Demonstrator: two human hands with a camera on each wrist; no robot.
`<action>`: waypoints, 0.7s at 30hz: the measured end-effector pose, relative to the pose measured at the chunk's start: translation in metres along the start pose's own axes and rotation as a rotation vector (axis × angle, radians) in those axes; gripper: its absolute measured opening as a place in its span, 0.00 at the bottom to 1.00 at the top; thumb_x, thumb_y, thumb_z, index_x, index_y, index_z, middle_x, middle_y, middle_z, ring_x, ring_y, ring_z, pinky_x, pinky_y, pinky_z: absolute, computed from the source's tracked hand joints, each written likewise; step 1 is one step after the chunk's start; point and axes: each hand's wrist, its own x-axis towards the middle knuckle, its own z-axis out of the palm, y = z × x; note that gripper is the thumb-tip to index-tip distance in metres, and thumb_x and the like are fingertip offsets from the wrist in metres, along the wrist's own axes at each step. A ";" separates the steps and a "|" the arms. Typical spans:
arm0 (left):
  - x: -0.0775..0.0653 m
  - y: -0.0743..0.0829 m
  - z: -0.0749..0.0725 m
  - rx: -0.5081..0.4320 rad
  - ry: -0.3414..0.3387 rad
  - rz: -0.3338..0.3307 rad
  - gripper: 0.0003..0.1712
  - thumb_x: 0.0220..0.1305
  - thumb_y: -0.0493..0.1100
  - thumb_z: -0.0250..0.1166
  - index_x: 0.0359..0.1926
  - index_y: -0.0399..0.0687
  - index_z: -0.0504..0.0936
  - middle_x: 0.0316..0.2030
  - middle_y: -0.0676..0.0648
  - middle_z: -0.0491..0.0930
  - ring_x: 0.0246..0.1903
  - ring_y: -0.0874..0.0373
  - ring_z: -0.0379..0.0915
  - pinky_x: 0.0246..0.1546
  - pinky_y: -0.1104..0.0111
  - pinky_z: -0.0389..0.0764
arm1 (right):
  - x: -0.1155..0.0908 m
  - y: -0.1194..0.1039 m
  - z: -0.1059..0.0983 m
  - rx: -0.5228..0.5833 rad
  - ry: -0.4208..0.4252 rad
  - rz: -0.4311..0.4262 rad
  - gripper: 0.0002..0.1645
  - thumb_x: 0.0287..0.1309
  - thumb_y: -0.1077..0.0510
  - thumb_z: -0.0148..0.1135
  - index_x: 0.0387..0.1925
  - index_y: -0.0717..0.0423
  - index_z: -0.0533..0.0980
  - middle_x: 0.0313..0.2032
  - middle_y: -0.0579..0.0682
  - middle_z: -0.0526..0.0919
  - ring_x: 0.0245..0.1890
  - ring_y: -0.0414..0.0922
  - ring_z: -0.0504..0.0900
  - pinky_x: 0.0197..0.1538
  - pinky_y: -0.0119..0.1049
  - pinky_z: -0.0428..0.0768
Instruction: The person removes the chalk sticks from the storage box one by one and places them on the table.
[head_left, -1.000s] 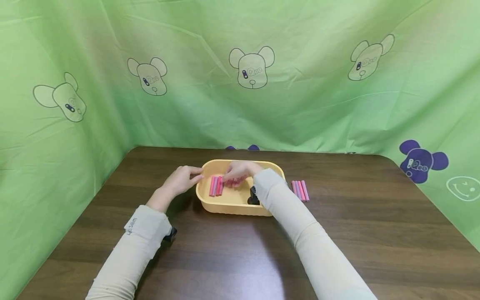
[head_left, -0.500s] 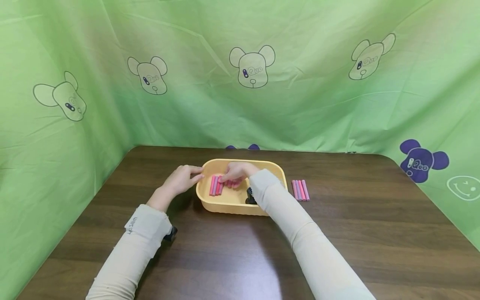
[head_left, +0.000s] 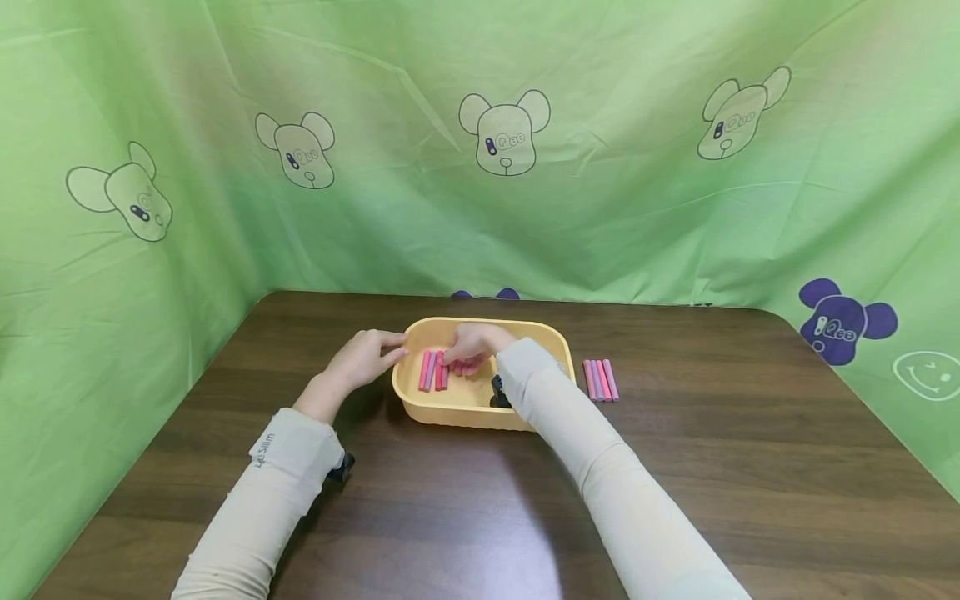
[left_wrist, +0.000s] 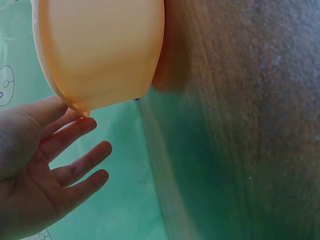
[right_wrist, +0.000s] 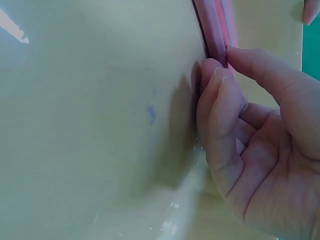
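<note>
A yellow tub (head_left: 465,417) holds a row of pink and purple sticks (head_left: 427,371) at its left end; their exact kind is not plain. Inside the tub, my right hand (head_left: 472,343) pinches the near end of a mauve stick (right_wrist: 212,35) between thumb and fingertips in the right wrist view, with its other fingers curled. My left hand (head_left: 363,358) is at the tub's left end. In the left wrist view its thumb and forefinger pinch the tub's rim (left_wrist: 45,65), while the other fingers spread apart.
Several more pink and purple sticks (head_left: 600,380) lie side by side on the brown wooden table (head_left: 420,517), just right of the tub. A green curtain (head_left: 600,225) with bear-head prints hangs behind the table and along its sides.
My right hand has shifted slightly left within the tub. The sticks by its fingertips have moved a little, and a small gap now shows in the row. My left hand has stayed put.
</note>
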 end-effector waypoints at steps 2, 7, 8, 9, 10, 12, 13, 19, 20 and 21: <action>0.000 0.000 0.000 0.003 0.002 0.004 0.21 0.65 0.42 0.58 0.56 0.36 0.76 0.54 0.37 0.77 0.57 0.45 0.72 0.57 0.54 0.74 | 0.000 0.000 0.000 0.001 -0.005 0.001 0.17 0.61 0.59 0.56 0.16 0.57 0.73 0.14 0.45 0.76 0.13 0.34 0.71 0.20 0.21 0.73; 0.000 0.000 0.000 0.009 0.006 0.008 0.21 0.65 0.42 0.58 0.56 0.36 0.77 0.54 0.37 0.77 0.57 0.45 0.73 0.57 0.54 0.74 | 0.001 0.001 -0.001 0.012 -0.025 -0.002 0.17 0.58 0.60 0.55 0.15 0.56 0.73 0.13 0.44 0.75 0.12 0.33 0.70 0.20 0.21 0.72; 0.000 0.000 0.000 0.009 0.006 0.008 0.21 0.65 0.42 0.58 0.56 0.36 0.77 0.54 0.37 0.77 0.57 0.45 0.73 0.57 0.54 0.74 | 0.000 0.002 -0.002 0.018 -0.030 -0.005 0.16 0.58 0.61 0.55 0.15 0.56 0.73 0.13 0.44 0.75 0.12 0.33 0.70 0.20 0.20 0.72; 0.001 -0.001 0.001 0.007 0.006 0.007 0.21 0.65 0.42 0.58 0.56 0.36 0.77 0.54 0.37 0.77 0.57 0.45 0.73 0.57 0.54 0.74 | 0.000 0.002 -0.002 0.023 -0.036 -0.009 0.16 0.58 0.61 0.55 0.15 0.56 0.73 0.12 0.44 0.75 0.12 0.33 0.70 0.19 0.20 0.71; 0.001 -0.001 0.001 0.006 0.004 0.006 0.21 0.65 0.42 0.58 0.56 0.36 0.76 0.54 0.37 0.77 0.57 0.45 0.73 0.57 0.54 0.74 | -0.001 0.002 -0.003 0.028 -0.046 -0.014 0.16 0.58 0.61 0.55 0.15 0.57 0.74 0.12 0.44 0.75 0.11 0.33 0.69 0.19 0.20 0.71; 0.001 -0.001 0.001 0.007 0.000 0.005 0.21 0.65 0.43 0.58 0.56 0.37 0.76 0.54 0.37 0.77 0.57 0.45 0.72 0.57 0.54 0.74 | -0.002 0.003 -0.005 0.031 -0.071 -0.028 0.16 0.58 0.61 0.54 0.17 0.58 0.77 0.12 0.44 0.75 0.11 0.33 0.68 0.18 0.20 0.69; 0.002 -0.001 0.001 0.006 -0.002 0.004 0.21 0.65 0.43 0.58 0.56 0.37 0.76 0.54 0.37 0.77 0.57 0.45 0.72 0.57 0.54 0.74 | -0.003 0.003 -0.006 0.030 -0.087 -0.036 0.16 0.59 0.61 0.53 0.18 0.60 0.79 0.12 0.44 0.75 0.11 0.33 0.67 0.18 0.20 0.68; 0.001 -0.001 0.001 0.008 -0.001 0.003 0.21 0.65 0.42 0.59 0.56 0.37 0.76 0.54 0.37 0.77 0.57 0.45 0.73 0.57 0.54 0.75 | -0.012 0.002 -0.014 0.023 -0.139 -0.055 0.19 0.63 0.58 0.50 0.27 0.64 0.83 0.13 0.45 0.76 0.12 0.33 0.66 0.19 0.20 0.66; 0.000 -0.001 0.001 0.006 -0.001 0.002 0.21 0.65 0.42 0.59 0.56 0.37 0.76 0.54 0.37 0.77 0.57 0.45 0.73 0.57 0.54 0.75 | -0.015 0.002 -0.016 0.019 -0.130 -0.056 0.19 0.64 0.58 0.50 0.26 0.64 0.83 0.13 0.44 0.76 0.12 0.33 0.66 0.19 0.21 0.66; 0.000 -0.001 0.000 0.006 0.000 0.000 0.21 0.65 0.42 0.59 0.56 0.37 0.76 0.54 0.37 0.77 0.57 0.45 0.73 0.57 0.54 0.75 | -0.016 0.002 -0.017 0.016 -0.121 -0.057 0.19 0.63 0.57 0.50 0.26 0.63 0.83 0.13 0.44 0.75 0.13 0.33 0.66 0.19 0.21 0.66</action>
